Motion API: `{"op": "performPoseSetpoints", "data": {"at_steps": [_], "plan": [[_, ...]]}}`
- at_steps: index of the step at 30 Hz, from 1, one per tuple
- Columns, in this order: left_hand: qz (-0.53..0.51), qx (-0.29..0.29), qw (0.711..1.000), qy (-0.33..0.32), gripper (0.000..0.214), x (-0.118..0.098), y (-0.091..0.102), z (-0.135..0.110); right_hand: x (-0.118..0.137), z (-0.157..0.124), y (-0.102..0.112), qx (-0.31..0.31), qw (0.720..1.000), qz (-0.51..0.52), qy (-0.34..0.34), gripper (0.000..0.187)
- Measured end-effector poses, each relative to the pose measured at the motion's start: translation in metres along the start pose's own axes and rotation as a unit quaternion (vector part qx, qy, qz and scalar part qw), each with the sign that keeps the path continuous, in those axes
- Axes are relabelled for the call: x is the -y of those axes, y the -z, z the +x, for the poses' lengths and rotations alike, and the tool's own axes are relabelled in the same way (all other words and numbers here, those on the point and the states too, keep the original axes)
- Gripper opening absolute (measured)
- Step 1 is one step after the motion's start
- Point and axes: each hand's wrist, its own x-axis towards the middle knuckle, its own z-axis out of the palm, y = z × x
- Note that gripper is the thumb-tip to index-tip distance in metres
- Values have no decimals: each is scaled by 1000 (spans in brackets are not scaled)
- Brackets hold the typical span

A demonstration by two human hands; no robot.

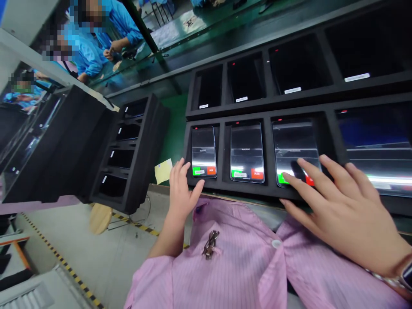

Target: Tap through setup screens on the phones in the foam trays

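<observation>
Several smartphones lie face up in the slots of a black foam tray. My right hand is spread over the third smartphone, its index fingertip at the green button on the lit screen. Beside it a red button is partly covered by my fingers. My left hand rests with fingers apart at the tray's front left corner, near the first smartphone. The second smartphone shows the same green and red buttons. At the right edge another smartphone lies partly behind my fingers.
Behind stands a second foam tray holding dark-screened phones. To the left are another phone tray, stacked black trays and a yellow paper note. A wooden stool stands below. Co-workers in blue sit across the green bench.
</observation>
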Motion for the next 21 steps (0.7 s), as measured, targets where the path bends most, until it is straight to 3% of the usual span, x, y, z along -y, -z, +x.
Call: {"op": "performPoseSetpoints", "data": {"at_steps": [3, 6, 10, 12, 14, 16, 18, 21], "plan": [[-12, 14, 1000, 10, 50, 3, -4, -4, -3, 1, 8, 5, 999, 30, -11, 58], [-32, 4, 999, 0, 49, 7, -7, -7, -18, -8, 23, -48, 997, 48, -47, 79], [-91, -43, 994, -36, 72, 17, -16, -10, -46, -32, 37, -100, 990, -27, -92, 101], [-69, -41, 996, -43, 61, 18, -18, -10, -53, -43, 37, -84, 989, -60, -102, 92], [-29, -21, 999, -36, 36, 17, -16, -8, -55, -49, 34, -59, 990, -90, -94, 67], [-18, 0, 1000, -24, 30, 16, -13, -7, -54, -50, 34, -44, 991, -108, -72, 54], [-67, -9, 998, 19, 48, 19, -9, -8, -56, -48, 39, -47, 990, -98, -90, 60], [-172, -31, 974, 146, 73, 29, -7, -11, -73, -51, 47, -53, 966, -48, -249, 94]]}}
